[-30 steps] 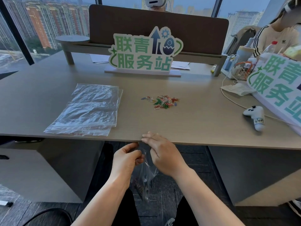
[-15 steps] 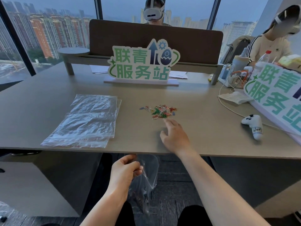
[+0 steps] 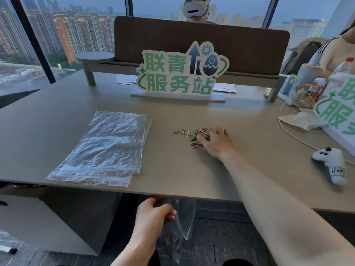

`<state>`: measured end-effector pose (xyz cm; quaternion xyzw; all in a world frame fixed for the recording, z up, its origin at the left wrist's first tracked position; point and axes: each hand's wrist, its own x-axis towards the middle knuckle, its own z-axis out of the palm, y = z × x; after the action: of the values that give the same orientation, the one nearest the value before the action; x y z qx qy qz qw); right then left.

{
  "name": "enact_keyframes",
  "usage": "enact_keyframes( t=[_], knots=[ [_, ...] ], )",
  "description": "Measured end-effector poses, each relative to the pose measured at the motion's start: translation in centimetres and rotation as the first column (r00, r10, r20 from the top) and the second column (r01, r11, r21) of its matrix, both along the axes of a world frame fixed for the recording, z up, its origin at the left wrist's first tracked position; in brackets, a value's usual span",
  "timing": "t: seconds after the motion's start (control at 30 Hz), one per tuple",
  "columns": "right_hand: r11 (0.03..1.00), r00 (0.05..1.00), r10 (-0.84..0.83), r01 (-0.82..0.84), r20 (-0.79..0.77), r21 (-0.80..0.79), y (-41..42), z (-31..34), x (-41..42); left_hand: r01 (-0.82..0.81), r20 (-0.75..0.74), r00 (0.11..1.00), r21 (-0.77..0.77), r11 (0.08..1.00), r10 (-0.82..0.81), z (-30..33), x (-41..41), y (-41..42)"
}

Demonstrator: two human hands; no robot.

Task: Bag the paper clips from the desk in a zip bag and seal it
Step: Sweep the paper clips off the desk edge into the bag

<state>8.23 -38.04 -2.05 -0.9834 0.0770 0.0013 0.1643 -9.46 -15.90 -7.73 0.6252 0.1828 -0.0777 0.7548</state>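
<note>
A small heap of coloured paper clips (image 3: 189,134) lies on the middle of the grey desk (image 3: 192,169). My right hand (image 3: 216,144) rests on the heap's right side, fingers spread and curled over the clips; whether any are pinched is hidden. Below the desk's front edge, my left hand (image 3: 153,215) grips the rim of a clear zip bag (image 3: 182,221), which hangs down with some clips inside.
A stack of spare clear zip bags (image 3: 107,146) lies on the desk's left side. A green-lettered sign (image 3: 180,75) stands at the back. A white controller (image 3: 330,164), a cable and another sign (image 3: 338,110) crowd the right. People sit behind and to the right.
My right hand left the bag below the desk edge and reached forward onto the paper clip heap. My left hand kept hold of the bag.
</note>
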Motion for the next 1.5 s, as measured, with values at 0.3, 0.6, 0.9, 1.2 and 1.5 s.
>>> enact_keyframes(
  t=[0.3, 0.6, 0.9, 1.2, 1.5],
  knots=[
    [0.99, 0.99, 0.137, -0.137, 0.012, -0.011, 0.7, -0.8, 2.2, -0.017, 0.004, 1.0, 0.003, 1.0, 0.017, -0.2, 0.6, 0.0],
    [0.957, 0.956, 0.29, -0.289, 0.03, -0.034, 1.5, -1.9, 0.2, -0.01, -0.006, 1.0, 0.0, 1.0, 0.01, -0.5, 0.4, 0.2],
    [0.92, 0.919, 0.393, -0.393, 0.027, -0.019, 3.9, -1.7, -5.2, -0.012, -0.012, 1.0, -0.027, 1.0, 0.012, -0.2, -0.1, 0.2],
    [0.897, 0.896, 0.443, -0.442, 0.04, -0.03, 6.3, -1.7, -10.7, 0.019, 0.012, 1.0, -0.033, 0.999, -0.019, 0.0, -0.8, -0.1],
    [0.942, 0.96, 0.258, -0.274, 0.105, 0.194, 3.9, 0.2, -12.7, 0.042, 0.031, 0.999, -0.065, 0.997, -0.04, 0.7, -1.7, -0.5]
  ],
)
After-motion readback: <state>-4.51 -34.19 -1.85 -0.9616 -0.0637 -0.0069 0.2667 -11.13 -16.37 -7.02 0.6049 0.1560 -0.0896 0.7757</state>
